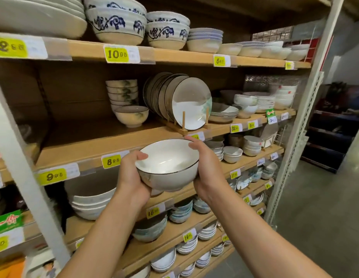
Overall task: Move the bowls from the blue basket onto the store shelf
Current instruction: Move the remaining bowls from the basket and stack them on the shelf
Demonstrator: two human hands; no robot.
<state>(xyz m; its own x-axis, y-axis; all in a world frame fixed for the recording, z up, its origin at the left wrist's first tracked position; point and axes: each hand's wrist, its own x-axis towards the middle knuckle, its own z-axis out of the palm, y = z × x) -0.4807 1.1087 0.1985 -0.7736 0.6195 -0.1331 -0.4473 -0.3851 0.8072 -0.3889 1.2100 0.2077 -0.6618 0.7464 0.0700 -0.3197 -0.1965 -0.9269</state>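
White bowl (167,164), thin dark rim, upright, glossy inside.

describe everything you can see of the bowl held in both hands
The bowl is round, deep, glossy, seemingly ceramic: white inside, greyish outside, thin dark line round the rim. Empty, tipped slightly toward the camera, it hangs in the air before the shelf. The left hand cups its left side and underside; the right hand grips its right side.
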